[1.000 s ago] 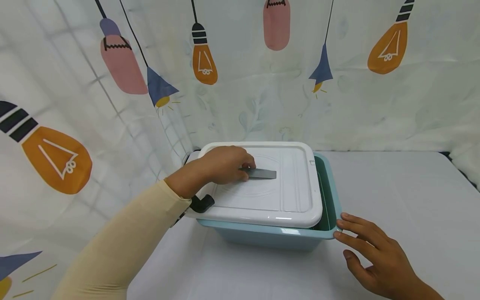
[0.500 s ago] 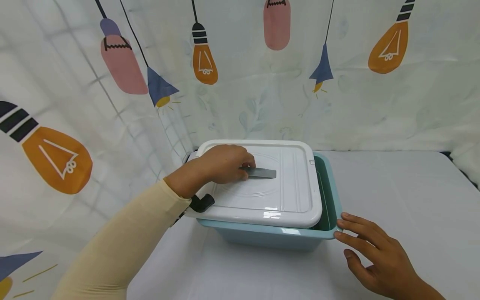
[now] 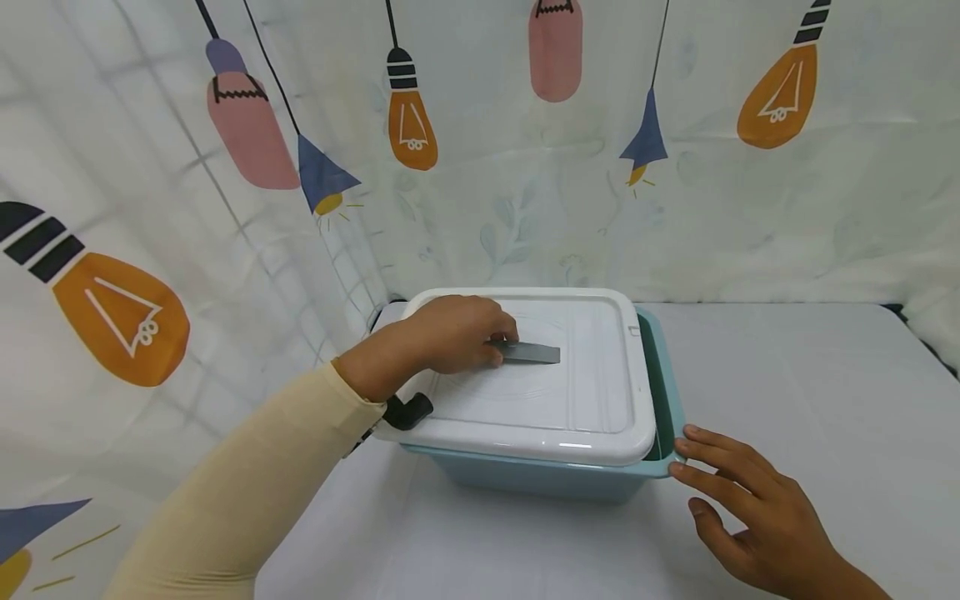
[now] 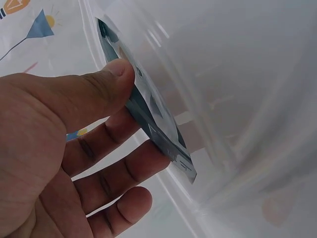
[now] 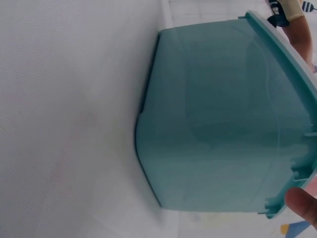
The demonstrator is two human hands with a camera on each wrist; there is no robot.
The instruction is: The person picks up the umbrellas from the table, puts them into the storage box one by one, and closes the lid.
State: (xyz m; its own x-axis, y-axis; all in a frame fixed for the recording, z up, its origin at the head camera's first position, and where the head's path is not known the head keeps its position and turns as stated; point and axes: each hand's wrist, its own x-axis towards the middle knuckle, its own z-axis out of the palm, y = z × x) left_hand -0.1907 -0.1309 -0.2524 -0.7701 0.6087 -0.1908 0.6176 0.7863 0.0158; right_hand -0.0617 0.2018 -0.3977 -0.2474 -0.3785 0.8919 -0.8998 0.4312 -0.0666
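My left hand [image 3: 457, 335] pinches the grey handle [image 3: 532, 353] in the middle of a white lid [image 3: 592, 400]. In the left wrist view, thumb [image 4: 106, 82] and fingers lie on either side of this handle [image 4: 161, 126], which bows up from the glossy lid. Beneath the lid stands a light blue plastic storage bin [image 3: 525, 477], teal inside; a strip of its opening shows along the right. My right hand [image 3: 765, 521] has its fingers spread, the fingertips at the bin's front right corner. The right wrist view shows the bin's side wall [image 5: 213, 119] and the right thumb [image 5: 299, 204] near the rim.
The bin stands on a white-covered table [image 3: 810, 383], whose surface extends to the right and in front. Behind and to the left hangs a white curtain [image 3: 480, 200] printed with lamps and bulbs, close to the bin.
The lid has shifted slightly right and toward me with the left hand, narrowing the uncovered strip of the bin. The right hand has stayed at the corner.
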